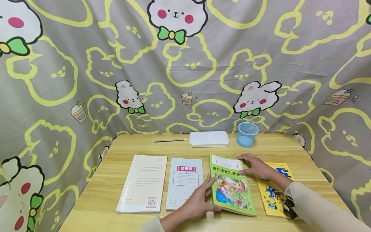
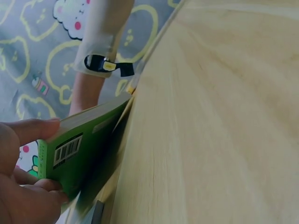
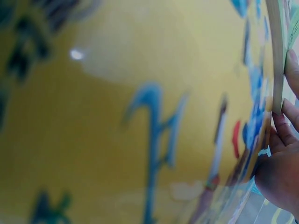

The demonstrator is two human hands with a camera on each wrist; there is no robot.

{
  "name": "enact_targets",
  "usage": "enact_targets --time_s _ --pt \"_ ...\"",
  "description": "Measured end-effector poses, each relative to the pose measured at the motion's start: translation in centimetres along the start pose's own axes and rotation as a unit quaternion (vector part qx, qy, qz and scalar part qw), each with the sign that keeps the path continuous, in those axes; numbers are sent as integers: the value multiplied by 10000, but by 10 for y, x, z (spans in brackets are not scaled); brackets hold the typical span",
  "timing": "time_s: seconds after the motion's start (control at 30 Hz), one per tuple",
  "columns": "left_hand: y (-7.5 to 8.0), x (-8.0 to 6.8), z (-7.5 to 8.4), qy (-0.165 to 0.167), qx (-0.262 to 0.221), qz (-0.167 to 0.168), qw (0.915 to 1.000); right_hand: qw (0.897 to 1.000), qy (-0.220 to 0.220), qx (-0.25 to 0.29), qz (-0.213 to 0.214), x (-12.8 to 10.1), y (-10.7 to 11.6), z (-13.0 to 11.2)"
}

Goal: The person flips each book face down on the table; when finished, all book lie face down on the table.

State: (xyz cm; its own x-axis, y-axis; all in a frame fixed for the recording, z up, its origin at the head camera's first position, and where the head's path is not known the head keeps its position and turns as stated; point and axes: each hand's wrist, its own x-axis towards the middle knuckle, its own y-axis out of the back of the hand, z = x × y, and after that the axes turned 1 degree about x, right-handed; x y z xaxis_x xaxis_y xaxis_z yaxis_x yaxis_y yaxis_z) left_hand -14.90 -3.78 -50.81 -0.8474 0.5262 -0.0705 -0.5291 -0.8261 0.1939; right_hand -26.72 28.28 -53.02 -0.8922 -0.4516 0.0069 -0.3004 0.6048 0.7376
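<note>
A green paperback book, with a picture of a child among flowers on its cover, is held between both hands right of the table's middle. My left hand grips its left side; in the left wrist view the thumb lies at the page edges and the fingers reach under the back cover with a barcode. The far right corner is pinched by my right hand, thumb on the front cover. That view also shows the book tilted, its near end raised off the wood. Beside it, a yellow book lies partly under my right forearm.
On the left lie a cream book and a pale blue book, both flat. Along the back are a thin dark pen or brush, a white case and a blue translucent cup. A patterned curtain surrounds the table.
</note>
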Motion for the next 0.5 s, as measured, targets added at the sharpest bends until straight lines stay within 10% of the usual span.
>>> enact_targets --time_s 0.5 --pt "-3 -3 1 266 -1143 213 9929 10000 -32 -39 -52 0 2 -3"
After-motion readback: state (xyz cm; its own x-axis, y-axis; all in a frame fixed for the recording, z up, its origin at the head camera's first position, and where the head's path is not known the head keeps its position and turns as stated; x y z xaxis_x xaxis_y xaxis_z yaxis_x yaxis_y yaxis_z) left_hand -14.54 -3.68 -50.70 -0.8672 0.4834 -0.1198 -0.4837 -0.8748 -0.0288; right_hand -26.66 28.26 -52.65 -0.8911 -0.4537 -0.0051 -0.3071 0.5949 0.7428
